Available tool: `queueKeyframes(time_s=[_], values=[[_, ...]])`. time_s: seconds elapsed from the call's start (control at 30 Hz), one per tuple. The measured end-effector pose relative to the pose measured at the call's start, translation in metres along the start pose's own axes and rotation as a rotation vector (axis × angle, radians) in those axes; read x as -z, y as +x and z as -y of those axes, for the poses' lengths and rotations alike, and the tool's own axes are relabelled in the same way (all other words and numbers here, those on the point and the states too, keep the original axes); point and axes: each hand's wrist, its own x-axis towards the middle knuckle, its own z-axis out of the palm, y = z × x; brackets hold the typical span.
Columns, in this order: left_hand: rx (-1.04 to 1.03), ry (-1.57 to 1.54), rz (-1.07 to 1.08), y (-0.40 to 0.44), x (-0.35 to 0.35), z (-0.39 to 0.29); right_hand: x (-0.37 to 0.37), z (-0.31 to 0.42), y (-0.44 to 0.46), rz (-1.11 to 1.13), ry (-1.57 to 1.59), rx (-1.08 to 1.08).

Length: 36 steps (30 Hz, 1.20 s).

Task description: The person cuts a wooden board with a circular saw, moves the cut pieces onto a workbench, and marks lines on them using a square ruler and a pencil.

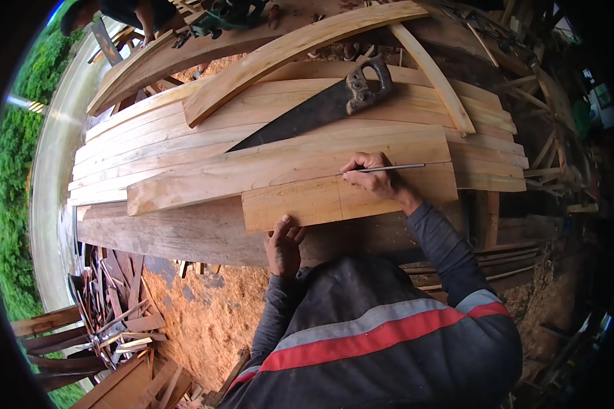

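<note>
My right hand (374, 178) is closed around a long, thin pencil (406, 166), its tip near the seam between two boards. Under that hand lies a short, light board (290, 203) with a thin dark line drawn across it. My left hand (284, 249) grips the short board's near edge, thumb against the wood and fingers curled. Against its far side rests a longer board (252, 174), whose left end reaches well past it. Just beyond, a handsaw (297, 117) with a worn, dark handle lies flat on the planks, blade pointing left.
Several pale planks (143, 146) lie side by side beneath. A curved board (280, 58) and a narrow strip (436, 78) rest across them. Another person (126, 12) is at the top left beside a second saw (106, 42). Wood scraps (119, 293) and sawdust (211, 320) cover the ground.
</note>
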Motion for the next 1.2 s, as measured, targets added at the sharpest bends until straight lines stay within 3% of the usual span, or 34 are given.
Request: queueKeyframes(time_s=[0.2, 0.3, 0.47, 0.57, 0.87, 0.97, 1.2], values=[[0.020, -0.055, -0.003, 0.003, 0.008, 0.002, 0.004, -0.009, -0.005, -0.044, 0.135, -0.077], [0.009, -0.007, 0.035, 0.004, 0.008, 0.003, 0.025, -0.014, -0.022, -0.148, 0.392, 0.025], [0.010, -0.005, 0.043, 0.002, 0.010, 0.002, 0.118, -0.042, -0.059, -0.236, 0.260, -0.005], [0.022, -0.002, 0.024, 0.003, 0.005, 0.001, 0.146, -0.061, -0.075, -0.179, 0.171, -0.042], [0.016, 0.044, 0.058, -0.004, -0.006, -0.006, 0.142, -0.063, -0.075, -0.239, 0.164, -0.147], [0.020, 0.033, 0.076, -0.003, -0.002, -0.004, 0.142, -0.076, -0.069, -0.222, 0.123, -0.063], [0.003, 0.057, 0.068, -0.007, -0.008, -0.005, 0.144, -0.071, -0.070, -0.184, 0.153, -0.091]])
